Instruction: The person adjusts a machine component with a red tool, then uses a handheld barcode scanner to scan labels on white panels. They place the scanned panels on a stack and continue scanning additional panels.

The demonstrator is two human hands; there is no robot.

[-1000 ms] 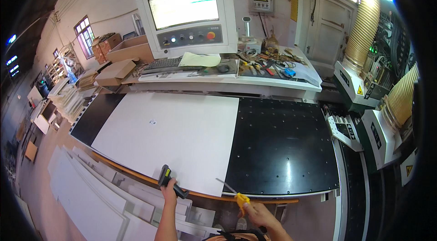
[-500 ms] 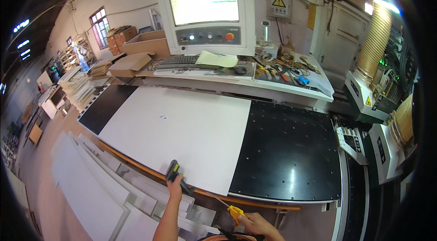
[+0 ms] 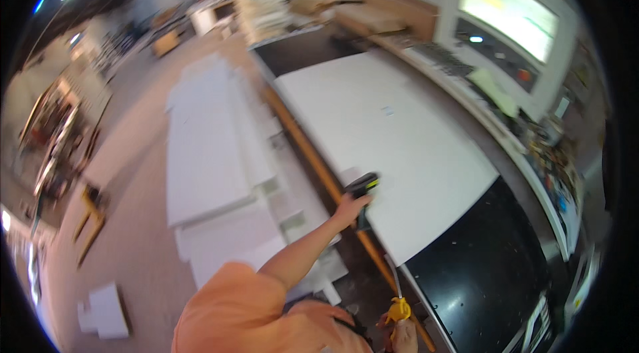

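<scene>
My left hand (image 3: 351, 210) is closed around the grip of a dark grey handheld barcode scanner (image 3: 363, 184) with a yellow-green mark. It is held above the near edge of a large white panel (image 3: 379, 153), which bears a small printed label (image 3: 388, 111). The panel lies on a black machine bed (image 3: 489, 263) that shows at both its ends. At the lower edge, my right hand (image 3: 403, 336) grips a yellow air blow gun (image 3: 399, 309). Its thin metal nozzle points up toward the panel's near right corner. Motion blurs the picture slightly.
Stacked white boards (image 3: 206, 153) lie left of the bed, along an orange-brown rail (image 3: 309, 150). Beyond the bed is a shelf with a keyboard (image 3: 439, 58), tools and a control console (image 3: 506, 16). A yellow pallet jack (image 3: 90, 216) and a white offcut (image 3: 105, 312) are on the left floor.
My view has swung left, so the bed and console appear farther right and more floor shows. Both hands keep hold of the scanner and the blow gun. My left arm now reaches outward.
</scene>
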